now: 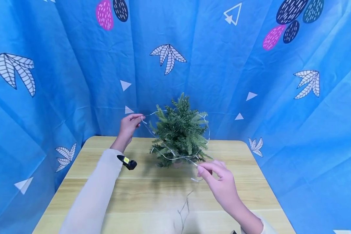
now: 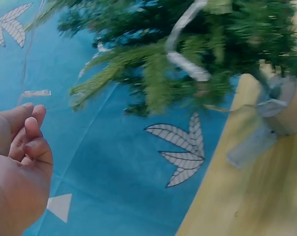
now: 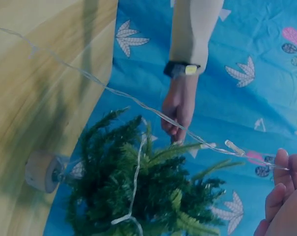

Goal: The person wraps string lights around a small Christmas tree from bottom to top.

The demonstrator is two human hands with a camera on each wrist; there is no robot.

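Observation:
A small artificial Christmas tree (image 1: 179, 133) stands on the table, a string of fairy lights (image 1: 175, 158) looped loosely around its branches. To the left of the tree, my left hand (image 1: 129, 125) pinches the thin wire between thumb and fingertips; a small clear bulb shows beside the fingertips in the left wrist view. My right hand (image 1: 220, 180) is at the tree's front right, pinching another stretch of the wire. In the right wrist view, that wire runs taut from the right hand (image 3: 288, 191) past the tree. The tree's round wooden base (image 3: 40, 171) shows there too.
A wooden table (image 1: 134, 198) carries the tree. Part of the wire (image 1: 183, 211) trails toward the table's front edge. A blue patterned cloth (image 1: 169, 32) hangs behind and on both sides. A black band with a yellow mark (image 1: 127, 162) sits on the left wrist.

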